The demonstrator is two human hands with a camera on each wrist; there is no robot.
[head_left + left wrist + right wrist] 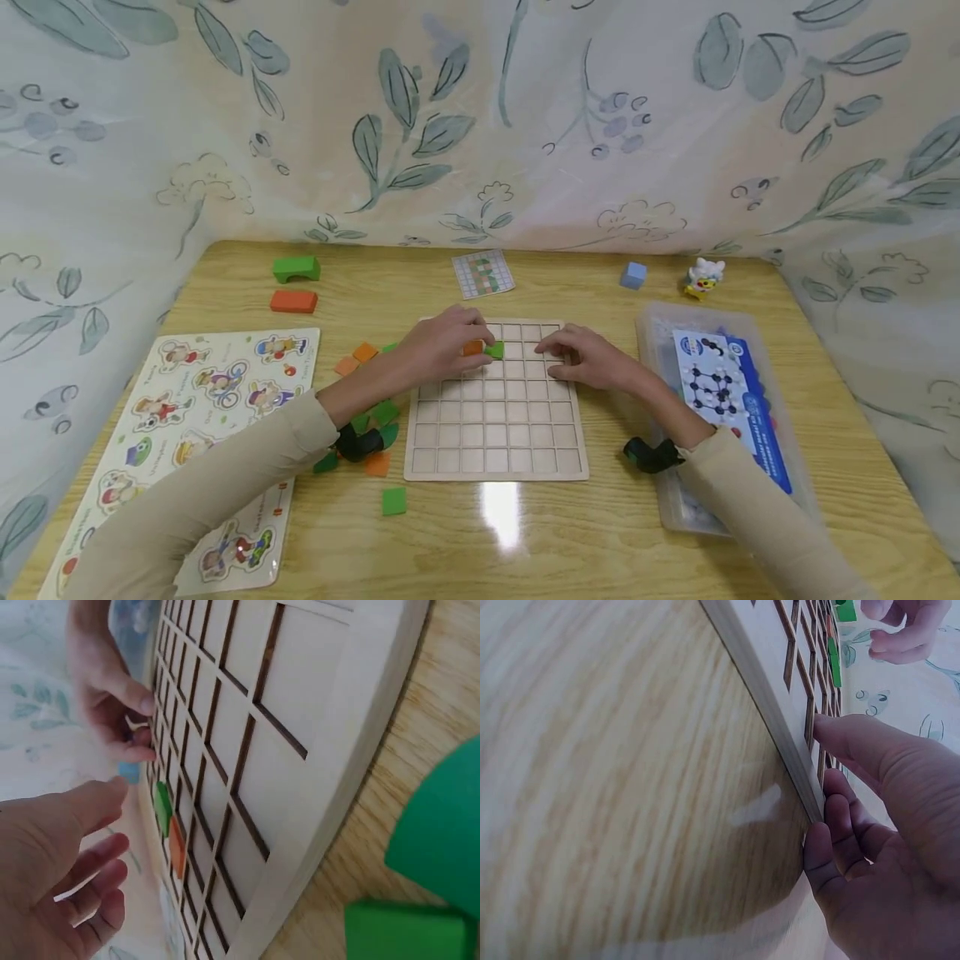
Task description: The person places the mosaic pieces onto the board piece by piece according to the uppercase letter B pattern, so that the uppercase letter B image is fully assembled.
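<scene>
Left hand (pixel 442 346): thumb and fingers apart; green tile (pixel 495 351) lies on board (pixel 495 437), just beyond its fingertips. Right hand (pixel 588 358): digits parted, resting at board's right edge

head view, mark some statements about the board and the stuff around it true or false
1. A green tile and an orange tile are on the grid board. True.
2. The plastic box stands left of the grid board. False: the plastic box is on its right.
3. The right hand is at the grid board's right side. True.
4. The pattern card lies on the grid board. False: the pattern card is on the table, beyond the far edge.
</scene>
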